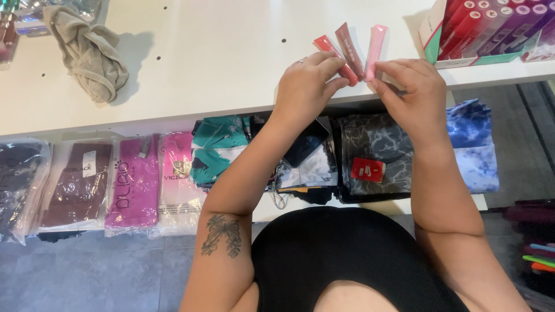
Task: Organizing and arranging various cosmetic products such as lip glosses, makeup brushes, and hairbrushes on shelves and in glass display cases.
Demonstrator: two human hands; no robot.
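Observation:
Three slim cosmetic tubes fan upward between my hands over the white table [219, 52]: a red tube [327, 46], a brownish mauve tube [348, 46] and a pale pink tube [376, 41]. My left hand [304, 86] pinches the lower ends of the red and mauve tubes with thumb and fingers. My right hand [411, 92] pinches the bottom of the pink tube. The tubes' lower ends are hidden by my fingers.
An open display box [491, 29] of red and purple tubes stands at the table's right back. A crumpled grey cloth [89, 55] lies at the left. Below the table edge, a lower shelf holds bagged and folded garments [139, 185] in a row.

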